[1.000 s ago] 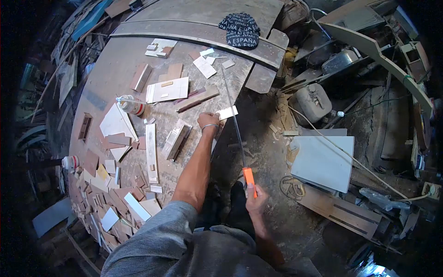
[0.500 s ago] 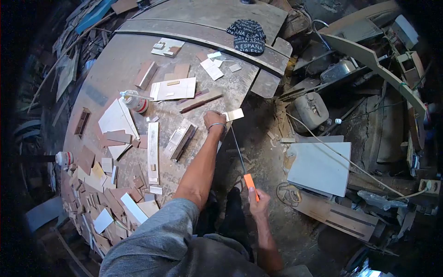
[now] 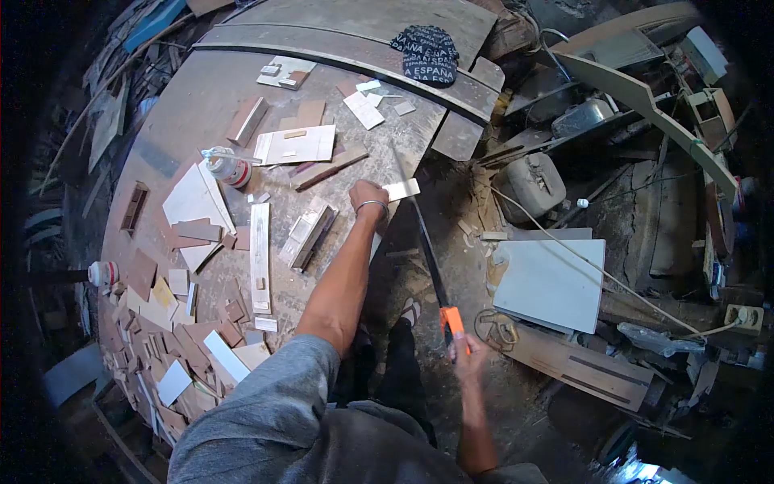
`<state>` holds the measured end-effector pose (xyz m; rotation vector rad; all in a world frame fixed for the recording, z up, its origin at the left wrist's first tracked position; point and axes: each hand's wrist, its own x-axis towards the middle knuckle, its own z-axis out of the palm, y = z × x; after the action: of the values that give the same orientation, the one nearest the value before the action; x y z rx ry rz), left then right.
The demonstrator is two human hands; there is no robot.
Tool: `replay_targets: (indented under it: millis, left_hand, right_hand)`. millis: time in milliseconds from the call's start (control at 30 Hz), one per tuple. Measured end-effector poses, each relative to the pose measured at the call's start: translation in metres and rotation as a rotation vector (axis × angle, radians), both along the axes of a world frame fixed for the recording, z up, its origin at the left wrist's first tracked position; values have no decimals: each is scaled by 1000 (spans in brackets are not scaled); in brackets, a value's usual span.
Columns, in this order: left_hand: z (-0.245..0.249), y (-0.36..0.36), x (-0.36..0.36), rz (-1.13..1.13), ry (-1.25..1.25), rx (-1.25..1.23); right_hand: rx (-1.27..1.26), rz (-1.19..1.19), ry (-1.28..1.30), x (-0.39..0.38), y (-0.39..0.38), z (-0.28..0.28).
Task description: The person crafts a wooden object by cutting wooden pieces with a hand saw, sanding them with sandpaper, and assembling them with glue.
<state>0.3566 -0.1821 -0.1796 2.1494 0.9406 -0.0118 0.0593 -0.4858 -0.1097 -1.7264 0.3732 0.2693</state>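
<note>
At the table's right edge, my left hand (image 3: pixel 369 196) is closed on a small pale wood piece (image 3: pixel 403 189), whose end sticks out over the edge. My right hand (image 3: pixel 466 356) is wrapped round the orange handle of a handsaw (image 3: pixel 429 252). The long dark blade crosses the overhanging part of the wood piece, with its narrow tip pointing away over the tabletop. Whether the teeth are cutting into the wood cannot be made out. Left of my left hand lies a small box-like wooden block (image 3: pixel 308 235).
Wood offcuts (image 3: pixel 173 347) cover the worktable's (image 3: pixel 339 77) left side. A glue bottle (image 3: pixel 226 167) stands among boards, and a patterned cap (image 3: pixel 427 55) sits at the back. To the right are a plastic jerrycan (image 3: pixel 530 189), a white panel (image 3: pixel 552 282) and a cable (image 3: pixel 601 270).
The saw blade has come up from beside the near edge of the wood piece to lie across it. My right hand has shifted slightly down and right; my left hand keeps its hold.
</note>
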Motion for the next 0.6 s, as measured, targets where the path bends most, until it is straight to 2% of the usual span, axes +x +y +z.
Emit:
replay_targets:
  millis: [200,367,600]
  left_hand:
    - [-4,9,6,-22,50,-4]
    - [-1,11,10,-14,86,0]
    - [-1,11,21,-51,139,28]
  right_hand:
    - [-99,50,-49,-12,33,-12]
    - [-210,137,-93,-21,24,-4]
    - [-177,168,-92,-12,9,-7]
